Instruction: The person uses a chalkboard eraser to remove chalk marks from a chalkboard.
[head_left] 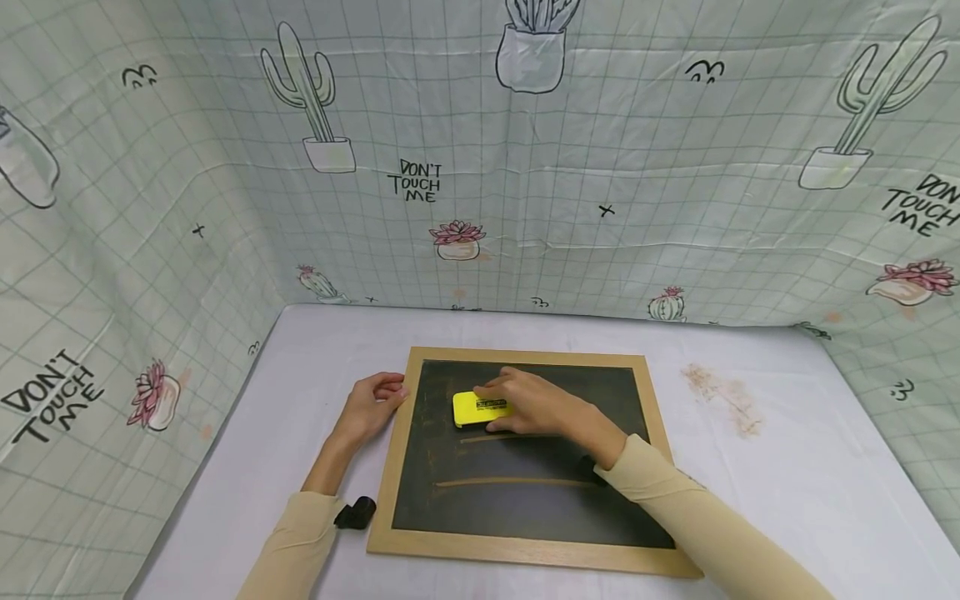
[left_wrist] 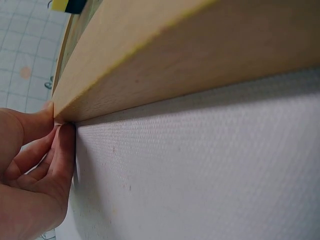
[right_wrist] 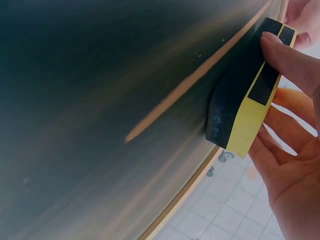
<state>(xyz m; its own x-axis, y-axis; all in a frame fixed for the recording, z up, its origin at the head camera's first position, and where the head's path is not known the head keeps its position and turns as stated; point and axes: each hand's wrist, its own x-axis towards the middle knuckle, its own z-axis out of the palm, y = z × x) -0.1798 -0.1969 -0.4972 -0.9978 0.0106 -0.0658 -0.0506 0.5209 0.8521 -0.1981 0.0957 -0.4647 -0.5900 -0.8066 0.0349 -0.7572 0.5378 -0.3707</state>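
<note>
A chalkboard (head_left: pixel 525 510) in a light wooden frame lies flat on the white table. Two orange-brown chalk lines run across it, the nearer chalk line (head_left: pixel 517 481) longer in view and the other partly behind the right hand. My right hand (head_left: pixel 536 404) grips a yellow eraser (head_left: pixel 472 408) by its sides, thumb on one side and fingers on the other. The eraser's dark felt (right_wrist: pixel 220 117) faces the board, just beyond the farther line. At the frame's left edge, my left hand (head_left: pixel 369 407) holds the wooden frame (left_wrist: pixel 125 75) between thumb and bent fingers.
Brownish dust smudges (head_left: pixel 723 396) mark the table right of the board. Beside the left cuff is a black strap piece (head_left: pixel 356 512), close to the frame. A grid-patterned cloth (head_left: pixel 525 167) with cactus drawings walls the table's back and sides.
</note>
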